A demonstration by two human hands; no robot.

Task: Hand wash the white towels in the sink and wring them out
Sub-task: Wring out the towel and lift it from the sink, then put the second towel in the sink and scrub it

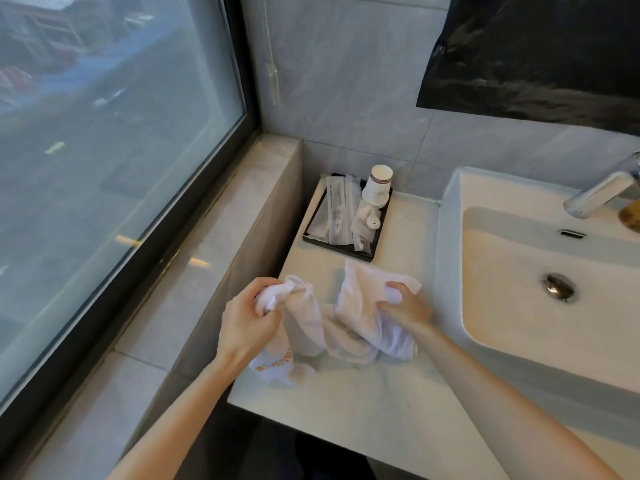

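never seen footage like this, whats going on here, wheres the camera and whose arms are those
No machine here: one camera worn on a person's head looks down at their own bare arms. The left hand and right hand each grip a bunch of the white towels, which rest on the countertop beside the sink, not in it. Behind them a black tray holds wrapped toiletries and stacked paper cups. The faucet is at the right; a window is at the left.
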